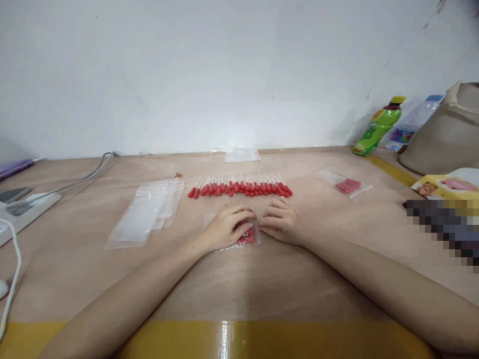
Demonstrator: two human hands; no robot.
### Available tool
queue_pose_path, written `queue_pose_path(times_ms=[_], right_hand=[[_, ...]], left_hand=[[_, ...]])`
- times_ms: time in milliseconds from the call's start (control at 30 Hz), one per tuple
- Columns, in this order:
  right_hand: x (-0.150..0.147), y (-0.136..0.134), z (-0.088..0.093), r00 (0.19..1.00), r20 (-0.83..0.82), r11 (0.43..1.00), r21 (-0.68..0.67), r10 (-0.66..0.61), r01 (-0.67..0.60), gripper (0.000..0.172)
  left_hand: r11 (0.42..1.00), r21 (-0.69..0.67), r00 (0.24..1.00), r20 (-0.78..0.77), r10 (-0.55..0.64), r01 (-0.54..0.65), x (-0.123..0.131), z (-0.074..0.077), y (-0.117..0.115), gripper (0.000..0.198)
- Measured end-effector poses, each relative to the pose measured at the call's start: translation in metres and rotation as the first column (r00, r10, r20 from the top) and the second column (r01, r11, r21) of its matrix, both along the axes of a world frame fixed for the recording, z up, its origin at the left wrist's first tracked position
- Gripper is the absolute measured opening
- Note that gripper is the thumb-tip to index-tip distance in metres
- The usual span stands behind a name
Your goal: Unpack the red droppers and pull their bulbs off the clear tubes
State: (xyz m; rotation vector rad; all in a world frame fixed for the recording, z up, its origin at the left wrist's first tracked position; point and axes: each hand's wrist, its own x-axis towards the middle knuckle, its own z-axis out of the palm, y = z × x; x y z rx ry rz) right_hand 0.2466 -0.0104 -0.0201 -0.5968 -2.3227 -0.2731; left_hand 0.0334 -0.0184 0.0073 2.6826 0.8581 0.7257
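My left hand point(230, 228) lies over a small clear zip bag point(220, 249), its fingers curled onto the plastic. Red-headed sticks point(247, 236) show inside that bag, partly covered by the fingers. At the bag's right end, my right hand point(280, 222) has its fingers pressed together with the tips against the bag's edge; the exact hold is partly hidden. Just beyond both hands, a row of loose thin white sticks with red heads point(239, 187) lies on the table, heads towards me.
Several flat clear bags point(136, 215) overlap at left. A filled bag point(349, 185) lies at right, another clear bag point(242, 155) by the wall. Far right stand a green bottle point(379, 127), a clear bottle point(413, 122) and a beige bag point(441, 132). Cables point(84, 180) run at left.
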Motion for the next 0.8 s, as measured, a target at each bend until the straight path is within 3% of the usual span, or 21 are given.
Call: queue_pose_path(times_ms=[267, 433, 800], right_hand=[[-0.002, -0.003, 0.006, 0.999, 0.029, 0.999, 0.003, 0.035, -0.035, 0.007], [-0.003, -0.005, 0.011, 0.989, 0.146, 0.999, 0.040, 0.009, -0.015, 0.015], [-0.008, -0.004, 0.017, 0.975, 0.220, 0.978, 0.208, -0.027, -0.020, 0.023]], left_hand=[[0.999, -0.036, 1.000, -0.005, 0.011, -0.011, 0.001, 0.004, -0.001, 0.017], [1.000, -0.023, 0.999, -0.046, 0.007, -0.009, 0.001, 0.004, -0.001, 0.015], [0.971, 0.228, 0.962, -0.274, -0.007, 0.072, 0.003, 0.008, 0.011, 0.021]])
